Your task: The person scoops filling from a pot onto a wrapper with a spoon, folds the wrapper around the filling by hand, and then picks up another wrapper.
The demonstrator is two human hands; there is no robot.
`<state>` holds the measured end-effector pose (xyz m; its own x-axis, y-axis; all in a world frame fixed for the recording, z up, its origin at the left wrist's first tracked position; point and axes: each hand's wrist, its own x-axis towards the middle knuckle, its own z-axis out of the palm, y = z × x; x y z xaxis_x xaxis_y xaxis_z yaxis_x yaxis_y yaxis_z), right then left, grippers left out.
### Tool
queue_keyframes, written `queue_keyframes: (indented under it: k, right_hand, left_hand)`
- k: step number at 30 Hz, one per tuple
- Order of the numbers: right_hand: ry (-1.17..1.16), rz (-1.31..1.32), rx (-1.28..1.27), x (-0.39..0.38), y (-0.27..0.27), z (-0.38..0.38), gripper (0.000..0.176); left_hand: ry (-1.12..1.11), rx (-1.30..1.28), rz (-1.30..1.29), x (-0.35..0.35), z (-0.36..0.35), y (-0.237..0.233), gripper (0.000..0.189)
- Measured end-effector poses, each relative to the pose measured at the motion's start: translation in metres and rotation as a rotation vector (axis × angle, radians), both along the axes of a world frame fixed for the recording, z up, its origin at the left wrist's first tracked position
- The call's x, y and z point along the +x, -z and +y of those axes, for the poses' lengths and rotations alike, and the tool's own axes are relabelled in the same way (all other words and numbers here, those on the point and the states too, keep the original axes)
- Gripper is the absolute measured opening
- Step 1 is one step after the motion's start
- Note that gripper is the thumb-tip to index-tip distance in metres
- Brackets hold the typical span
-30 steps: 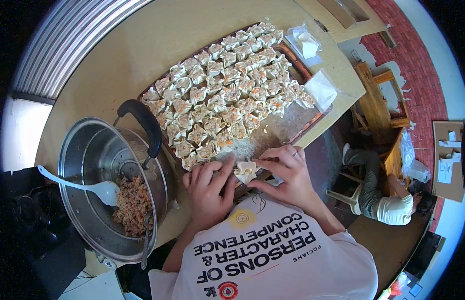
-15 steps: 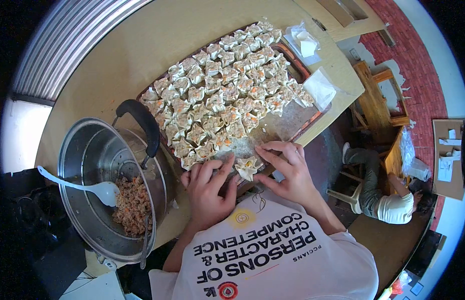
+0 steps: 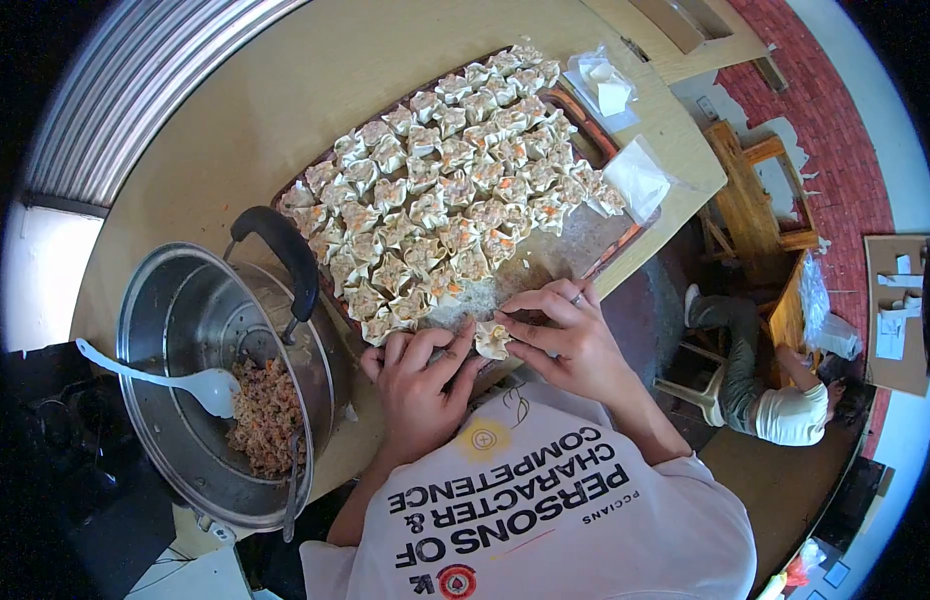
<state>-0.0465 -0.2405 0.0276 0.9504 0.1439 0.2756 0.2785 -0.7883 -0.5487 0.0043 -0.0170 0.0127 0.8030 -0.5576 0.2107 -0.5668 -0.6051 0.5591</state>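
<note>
A single dumpling [image 3: 492, 340] with a pleated wrapper sits at the tray's near edge between my two hands. My right hand [image 3: 565, 335], a ring on one finger, pinches its right side between thumb and fingertips. My left hand [image 3: 422, 378] touches its left side with the fingertips, thumb and fingers bent toward it. Rows of open-topped dumplings [image 3: 425, 205] with orange bits cover most of the tray [image 3: 610, 255]. A floury patch of the tray shows just beyond my fingers.
At the left stands a large steel pot [image 3: 175, 330] with minced filling [image 3: 268, 415], a white ladle [image 3: 210, 388] and a metal utensil. White wrappers [image 3: 637, 180] in plastic lie by the tray's right end. A person [image 3: 785, 410] sits at the far right beside wooden furniture.
My fingers have closed in around the single dumpling, which looks narrower and more gathered. My right hand has shifted slightly left, its fingers now nearer the wrapper.
</note>
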Motion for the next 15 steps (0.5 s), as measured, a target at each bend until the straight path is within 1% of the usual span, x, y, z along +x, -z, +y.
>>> queue_keyframes:
  k: [5,8,10,11,13,15]
  right_hand:
    - [-0.003,0.014,-0.026,0.000,-0.001,0.002,0.028]
    - [-0.001,0.004,-0.025,0.001,-0.004,0.002,0.029]
    - [0.045,0.032,0.074,0.000,-0.004,0.000,0.031]
    - [0.044,0.030,0.074,-0.001,-0.005,-0.001,0.031]
    - [0.096,0.030,0.126,-0.006,-0.006,-0.004,0.035]
    - [0.094,0.011,0.095,-0.009,-0.004,-0.003,0.034]
  left_hand:
    - [0.006,0.015,0.013,0.000,0.000,-0.001,0.042]
    - [0.016,0.035,-0.002,0.001,-0.001,-0.002,0.047]
    - [-0.012,-0.014,-0.012,0.000,0.000,-0.002,0.046]
    - [-0.013,-0.014,-0.015,0.000,0.001,-0.002,0.046]
    - [-0.057,-0.094,-0.065,-0.002,0.004,0.002,0.040]
    - [-0.053,-0.090,-0.084,-0.005,0.005,0.006,0.037]
